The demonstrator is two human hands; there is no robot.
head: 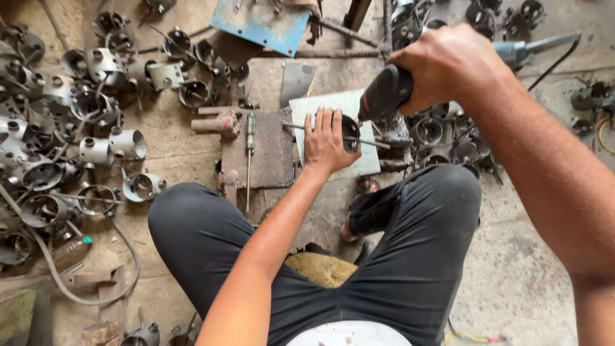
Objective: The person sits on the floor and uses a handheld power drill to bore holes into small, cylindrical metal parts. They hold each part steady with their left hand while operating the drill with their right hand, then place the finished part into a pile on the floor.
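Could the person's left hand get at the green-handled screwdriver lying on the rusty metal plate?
Probably yes. The left hand rests flat beside a round metal ring part, and the green-handled screwdriver lies just to its left on the rusty metal plate, uncovered, with nothing between them. The hand would have to let go of the part.

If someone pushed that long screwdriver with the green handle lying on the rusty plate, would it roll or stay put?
The screwdriver would probably roll sideways, since its shaft and handle look round and the rusty plate looks flat. It is likely stiff, being a thin metal rod. It seems light for its length, so a small nudge may shift it.
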